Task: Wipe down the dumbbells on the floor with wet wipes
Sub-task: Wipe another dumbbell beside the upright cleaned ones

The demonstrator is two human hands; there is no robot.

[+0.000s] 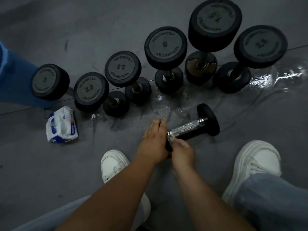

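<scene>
A person crouches over a grey gym floor. A small black dumbbell with rubber heads and a chrome handle lies on its side just ahead of a pair of white trainers. Its long axis slants from near-left to far-right.

The left hand rests over the near head, fingers together and fairly straight, steadying it; the thumb is hidden. The right hand, just beside it, pinches a small crumpled white wet wipe against the near end of the handle.

The bare handle and the far head stretch away from the right hand, up and to the right. Wiping would likely run outward along that line, with the right hand the nearer one.

Behind stands a row of upright black dumbbells. A white and blue pack of wet wipes lies well apart to the left. A wet patch shines on the floor.
</scene>
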